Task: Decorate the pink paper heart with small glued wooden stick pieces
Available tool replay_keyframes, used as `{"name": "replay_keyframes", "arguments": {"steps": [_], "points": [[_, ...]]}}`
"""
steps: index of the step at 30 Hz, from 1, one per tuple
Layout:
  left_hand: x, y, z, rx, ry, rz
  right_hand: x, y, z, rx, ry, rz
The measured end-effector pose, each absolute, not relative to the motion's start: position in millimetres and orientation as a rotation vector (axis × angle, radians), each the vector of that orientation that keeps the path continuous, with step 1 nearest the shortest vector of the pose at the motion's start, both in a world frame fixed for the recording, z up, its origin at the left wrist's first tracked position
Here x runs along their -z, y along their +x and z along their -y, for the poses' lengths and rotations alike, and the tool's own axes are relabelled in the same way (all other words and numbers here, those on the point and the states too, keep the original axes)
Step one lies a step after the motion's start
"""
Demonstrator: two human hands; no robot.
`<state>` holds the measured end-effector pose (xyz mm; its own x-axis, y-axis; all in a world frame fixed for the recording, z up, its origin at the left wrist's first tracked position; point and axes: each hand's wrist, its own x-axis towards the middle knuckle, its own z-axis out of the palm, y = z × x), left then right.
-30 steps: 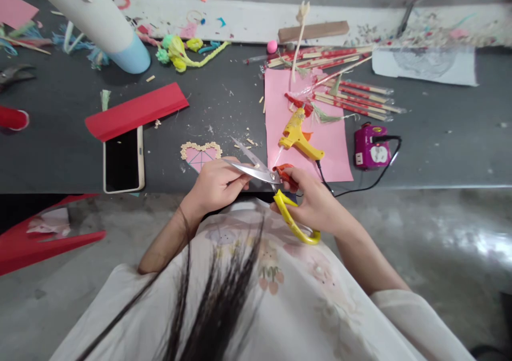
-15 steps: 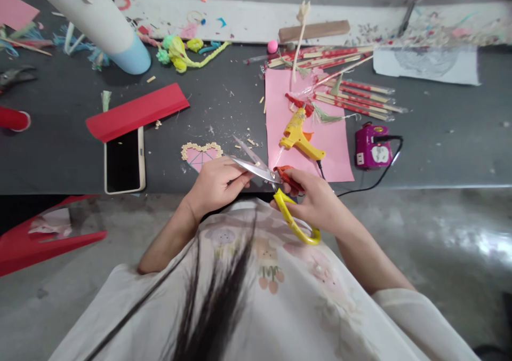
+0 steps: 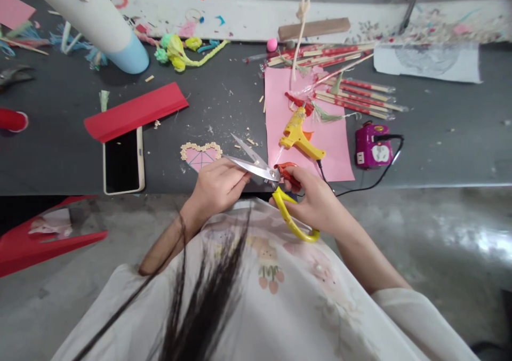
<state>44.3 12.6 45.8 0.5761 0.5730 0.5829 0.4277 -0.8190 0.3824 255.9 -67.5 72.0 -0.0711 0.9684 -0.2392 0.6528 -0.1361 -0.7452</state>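
My right hand (image 3: 316, 198) grips a large pair of scissors (image 3: 254, 167) by its handles, one yellow and one orange-red. The blades stand apart and point left over the table's front edge. My left hand (image 3: 220, 185) is closed by the lower blade, thumb and fingers pressed together; whatever they pinch is hidden. Just beyond it lies a pink paper heart (image 3: 200, 158) with drawn lines and small pale wooden bits along its top edge. Short wooden bits (image 3: 251, 141) are scattered near the blade tips.
A yellow glue gun (image 3: 301, 137) rests on pink paper (image 3: 338, 158), beside wrapped red-and-wood sticks (image 3: 352, 97). Its cord hangs near a purple power box (image 3: 373, 146). At left are a phone (image 3: 123, 163), folded red paper (image 3: 136, 113) and a tall white-blue bottle (image 3: 132, 54).
Both hands and the scissors stay almost in place; the left hand has shifted very slightly. The view has moved a little, and the hanging hair has swung left.
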Motion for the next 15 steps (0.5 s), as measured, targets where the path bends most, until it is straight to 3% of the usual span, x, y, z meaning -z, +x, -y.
{"name": "replay_keyframes", "arguments": {"steps": [15], "points": [[-56,41,-23,-0.807,2.275,-0.676,-71,258,68,-1.045,-1.722,1.812]]}}
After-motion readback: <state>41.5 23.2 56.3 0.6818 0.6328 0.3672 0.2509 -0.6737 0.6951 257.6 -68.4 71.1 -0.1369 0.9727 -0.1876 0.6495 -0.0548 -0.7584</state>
